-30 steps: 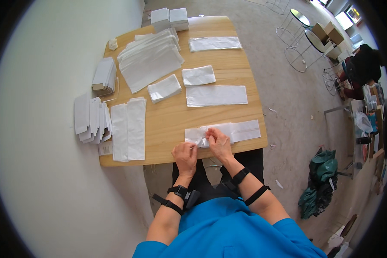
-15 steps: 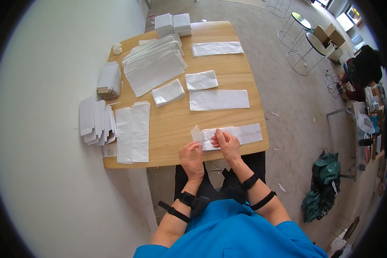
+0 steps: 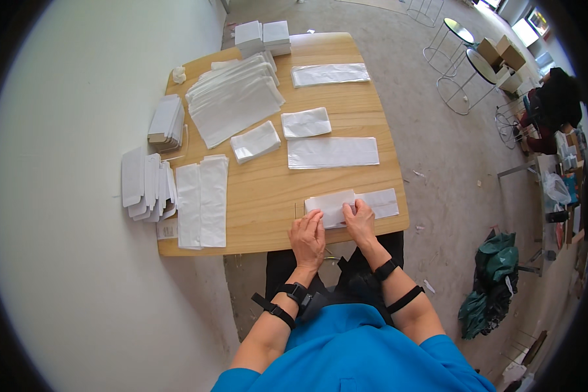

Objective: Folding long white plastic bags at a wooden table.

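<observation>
At the table's near edge lies a long white strip of thin paper-like sheet, with a folded-over section on top at its left part. My right hand pinches the right edge of that fold between thumb and fingers. Fingers pressed together, my left hand grips the fold's lower left corner; its thumb is partly hidden. Beyond my hands is a flat white sheet stack, with two shorter folded packs past it.
The wooden table stands against a white wall. On its left are two long sheets, flattened white cartons and a carton stack. Fanned sheets and white boxes lie farther back. A dark green bag sits on the floor.
The left flap of the sheet has been folded over to the right and now lies flat. My left hand moved right onto the fold's corner; my right hand shifted slightly right and nearer.
</observation>
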A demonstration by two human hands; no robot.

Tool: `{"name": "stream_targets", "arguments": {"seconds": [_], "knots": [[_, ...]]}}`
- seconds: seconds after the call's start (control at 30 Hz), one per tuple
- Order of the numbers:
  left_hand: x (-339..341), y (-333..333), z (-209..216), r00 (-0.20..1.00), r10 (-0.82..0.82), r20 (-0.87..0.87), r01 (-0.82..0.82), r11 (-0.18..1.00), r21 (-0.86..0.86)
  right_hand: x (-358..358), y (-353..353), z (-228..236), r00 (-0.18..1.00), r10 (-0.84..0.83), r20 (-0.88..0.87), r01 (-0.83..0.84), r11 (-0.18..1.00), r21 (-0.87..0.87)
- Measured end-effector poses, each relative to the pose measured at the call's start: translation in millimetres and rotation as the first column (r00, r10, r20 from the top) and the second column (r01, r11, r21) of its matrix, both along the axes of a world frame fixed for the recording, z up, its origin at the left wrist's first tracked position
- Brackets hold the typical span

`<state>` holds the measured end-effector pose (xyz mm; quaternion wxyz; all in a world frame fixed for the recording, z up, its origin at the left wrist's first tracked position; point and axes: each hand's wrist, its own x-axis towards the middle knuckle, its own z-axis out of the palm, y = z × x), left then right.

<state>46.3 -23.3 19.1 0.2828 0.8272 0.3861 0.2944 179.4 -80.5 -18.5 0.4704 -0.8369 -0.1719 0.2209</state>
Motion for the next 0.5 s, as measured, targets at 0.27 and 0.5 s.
{"name": "stream_targets", "arguments": {"seconds": [0.27,0.5], "knots": [[-5,9,-15,0.993,-0.014,-0.113,0.018,0.999,0.034,-2,4,15,0.995,0.015,0.103,-0.003,0.993,-0.116],[-5,10,-18,0.992,-0.027,-0.121,0.034,0.998,0.058,3,5,17,0.995,0.002,0.097,0.006,0.996,-0.089]]}}
